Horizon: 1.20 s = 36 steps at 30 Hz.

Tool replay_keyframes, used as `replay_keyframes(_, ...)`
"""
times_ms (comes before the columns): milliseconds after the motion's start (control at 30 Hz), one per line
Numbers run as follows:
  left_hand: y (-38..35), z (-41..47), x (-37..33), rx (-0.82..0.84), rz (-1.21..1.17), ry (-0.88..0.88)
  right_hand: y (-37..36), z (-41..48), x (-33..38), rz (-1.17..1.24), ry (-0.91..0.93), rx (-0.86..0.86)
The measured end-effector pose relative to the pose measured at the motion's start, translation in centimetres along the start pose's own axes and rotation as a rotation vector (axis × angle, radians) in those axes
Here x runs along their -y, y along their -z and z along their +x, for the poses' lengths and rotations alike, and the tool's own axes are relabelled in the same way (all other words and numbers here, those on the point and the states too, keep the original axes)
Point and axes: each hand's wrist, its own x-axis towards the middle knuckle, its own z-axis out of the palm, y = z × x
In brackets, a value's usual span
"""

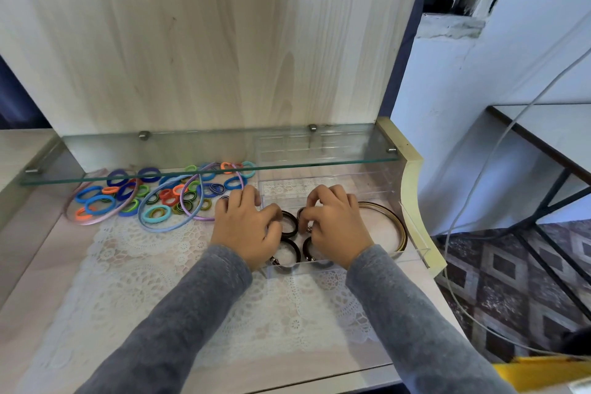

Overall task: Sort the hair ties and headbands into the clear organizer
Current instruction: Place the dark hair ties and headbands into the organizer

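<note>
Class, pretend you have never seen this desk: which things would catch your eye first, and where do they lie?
The heap of multicoloured hair ties and pastel headbands lies at the left, partly under the glass shelf. To its right, the left hand and right hand reach into the clear plastic organizer, the right pinching one of the dark brown hair ties.

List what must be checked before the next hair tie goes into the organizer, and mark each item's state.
1. Dark hair ties inside the organizer: ok.
2. Brown headband in its right part: ok.
3. Colored hair ties sorted: not ok, heaped on the lace mat.
4. Pastel headbands sorted: not ok, lying in that heap.
5. Right hand free: not ok, it pinches a dark tie.
6. Left hand free: cannot tell, fingertips hidden.
</note>
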Motion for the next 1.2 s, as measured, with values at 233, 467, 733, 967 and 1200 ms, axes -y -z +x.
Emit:
replay_keyframes(233, 0.1, 0.3, -0.6, 0.086, 0.014, 0.097, -0.6, 0.0, 0.7, -0.104, 0.065, 0.026)
replay_keyframes(467, 0.6, 0.3, -0.8, 0.115, 0.034, 0.088, -1.0, 0.4, 1.3, -0.178, 0.05, 0.032)
replay_keyframes(733, 0.1, 0.0, -0.3, 0.078, 0.04, 0.069, -1.4, 0.7, 1.4, -0.198, 0.046, 0.007)
replay_keyframes(967, 0.0, 0.0, -0.1, 0.101, 0.005, 0.092, -1.6, 0.6, 1.1, -0.188, 0.036, 0.028)
replay_keyframes(1200, 0.1, -1.4, 0.0, 0.109, -0.301, 0.181, -0.4, 0.2, 0.4, -0.019, -0.016, 0.085)
